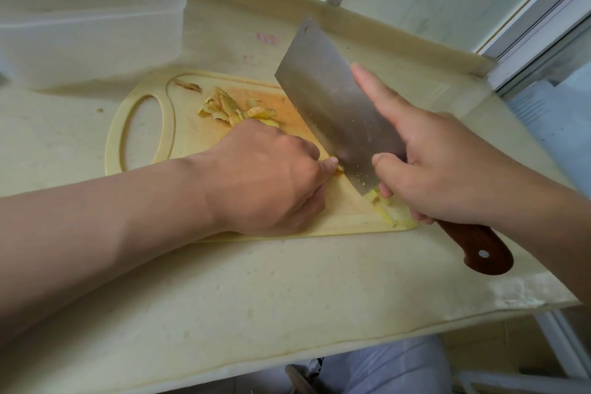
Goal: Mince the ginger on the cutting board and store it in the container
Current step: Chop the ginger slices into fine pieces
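A pale yellow cutting board (179, 137) with an oval handle hole lies on the counter. My right hand (447, 166) grips a steel cleaver (332, 99) by its brown wooden handle (479, 246), forefinger stretched along the blade. The blade's edge meets the board. My left hand (271, 176) has curled fingers holding a piece of ginger (339, 169) against the blade's left side; most of the piece is hidden. Cut ginger bits (383, 206) lie under the blade's heel. Ginger peelings (230, 105) are piled behind my left hand.
A translucent white plastic container (86, 16) stands open at the back left on the cream counter (256, 297). A raised ledge (383, 32) runs along the back. The counter's edge drops off at the right and front; my clothed leg (383, 368) shows below.
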`<state>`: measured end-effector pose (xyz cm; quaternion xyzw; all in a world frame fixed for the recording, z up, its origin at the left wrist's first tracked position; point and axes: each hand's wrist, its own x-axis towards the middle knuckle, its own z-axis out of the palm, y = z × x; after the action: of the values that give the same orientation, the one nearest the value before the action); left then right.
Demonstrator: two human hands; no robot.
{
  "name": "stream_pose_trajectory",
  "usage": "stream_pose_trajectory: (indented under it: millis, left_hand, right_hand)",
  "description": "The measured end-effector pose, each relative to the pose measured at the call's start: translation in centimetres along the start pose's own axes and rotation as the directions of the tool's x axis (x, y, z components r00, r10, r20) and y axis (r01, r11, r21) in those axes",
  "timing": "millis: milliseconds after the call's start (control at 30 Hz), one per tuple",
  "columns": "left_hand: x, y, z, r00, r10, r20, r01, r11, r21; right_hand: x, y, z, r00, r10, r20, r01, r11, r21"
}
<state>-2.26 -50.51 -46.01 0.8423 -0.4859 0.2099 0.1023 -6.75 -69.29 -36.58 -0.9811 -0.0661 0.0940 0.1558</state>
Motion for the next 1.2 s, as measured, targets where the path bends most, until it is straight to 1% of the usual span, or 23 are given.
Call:
stream_pose_trajectory:
  millis: [67, 167, 267, 400, 567, 733, 833, 1033, 1200]
  left_hand:
    - [0.0, 0.0, 0.0, 1.000, 0.001, 0.001, -0.001, 1.000, -0.008]
    - [0.1, 0.0, -0.1, 1.000, 0.005, -0.008, -0.005, 1.000, -0.015]
    - [0.0, 0.1, -0.2, 1.000, 0.008, -0.012, -0.008, 1.000, -0.010]
    - [-0.1, 0.1, -0.2, 1.000, 0.015, -0.023, -0.015, 1.000, 0.004]
    - [-0.2, -0.1, 0.0, 0.999, 0.022, -0.038, -0.021, 1.000, 0.015]
    - [-0.3, -0.3, 0.3, 0.998, 0.028, -0.058, -0.028, 1.000, 0.013]
    - [-0.5, -0.4, 0.3, 0.999, 0.031, -0.035, -0.031, 0.999, 0.009]
    - [-0.5, -0.4, -0.4, 1.000, 0.014, 0.027, -0.013, 0.999, -0.043]
    - [-0.5, 0.0, -1.2, 0.999, -0.038, 0.017, 0.040, 0.993, -0.109]
  right_hand:
    - [0.9, -0.6, -0.2, 0.999, 0.014, 0.037, -0.013, 1.000, -0.023]
    - [2.7, -1.6, 0.0, 1.000, 0.007, 0.021, -0.006, 0.999, -0.054]
    - [3.9, -2.1, 0.0, 1.000, 0.010, 0.008, -0.010, 1.000, -0.025]
    - [2.9, -1.7, 0.1, 0.999, 0.032, -0.015, -0.031, 0.999, 0.022]
    - [1.5, -0.5, -0.1, 0.993, 0.111, 0.024, -0.114, 0.981, 0.155]
    - [1.7, 0.8, -0.4, 0.986, 0.150, -0.079, -0.115, 0.936, 0.332]
    - [1.2, 1.4, -0.9, 0.978, 0.186, -0.092, -0.129, 0.893, 0.430]
    - [0.3, 2.4, 0.0, 0.985, 0.163, -0.051, -0.110, 0.836, 0.537]
    - [0.3, 2.6, 0.4, 0.989, 0.140, -0.046, -0.087, 0.808, 0.582]
